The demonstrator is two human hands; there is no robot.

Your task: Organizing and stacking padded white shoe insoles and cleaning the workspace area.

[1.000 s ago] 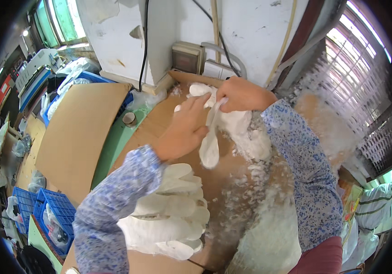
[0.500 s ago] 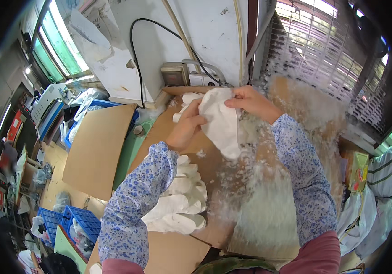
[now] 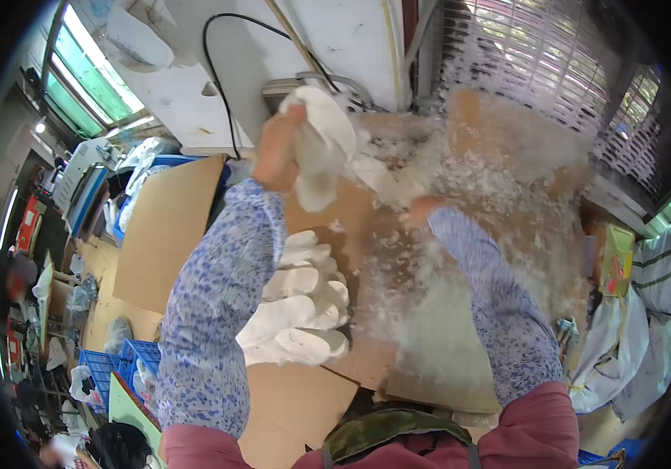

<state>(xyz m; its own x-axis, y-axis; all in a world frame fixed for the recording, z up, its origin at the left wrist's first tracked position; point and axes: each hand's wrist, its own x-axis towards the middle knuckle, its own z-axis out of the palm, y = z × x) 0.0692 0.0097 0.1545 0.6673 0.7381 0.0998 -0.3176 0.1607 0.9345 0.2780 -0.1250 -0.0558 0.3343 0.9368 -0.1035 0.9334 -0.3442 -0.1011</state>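
Note:
My left hand [image 3: 277,152] is raised on the far side of the work surface, closed on a white, rounded, sock-like cloth piece [image 3: 326,134] that hangs from it. To its right and nearer, my right hand [image 3: 424,209] is low over loose white fluff [image 3: 460,187]; motion blurs its fingers. Just beyond that hand lies another white cloth piece [image 3: 376,177], partly lost among the fluff. Several more pieces of the same shape are stacked in an overlapping pile [image 3: 296,309] beside my left sleeve.
Brown cardboard [image 3: 296,402] covers the near work surface, and another sheet [image 3: 169,234] leans at the left. A wire mesh [image 3: 538,70] rises at the back right. Blue baskets [image 3: 138,358] stand low at left; white sacks [image 3: 613,352] are at right.
My hands have parted. The left has carried the white cloth piece left and farther away; the right has let go of it and dropped nearer, to the fluff. The view has shifted slightly.

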